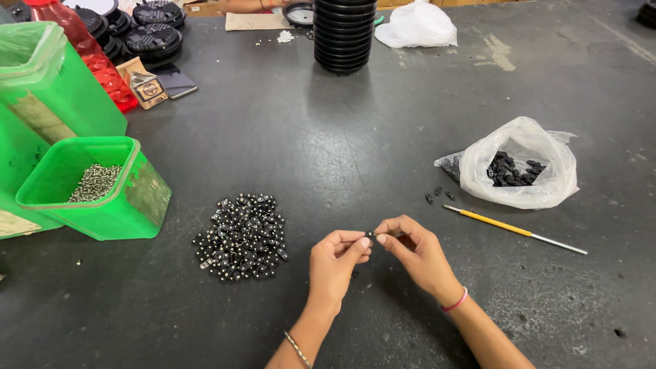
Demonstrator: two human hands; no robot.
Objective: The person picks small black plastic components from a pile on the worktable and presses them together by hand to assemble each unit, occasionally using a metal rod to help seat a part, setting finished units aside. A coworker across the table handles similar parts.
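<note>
Right now both hands meet low over the dark table, the left hand and right hand each pinching one small black part between thumb and fingertips. Just left lies a heap of black studded pieces, beside a green tub of silvery bits. Off right, a white bag of black parts and a yellow-handled tool

A small assembly workshop: scuffed dark worktable, green bins of metal pins, heaps of tiny black parts.
</note>
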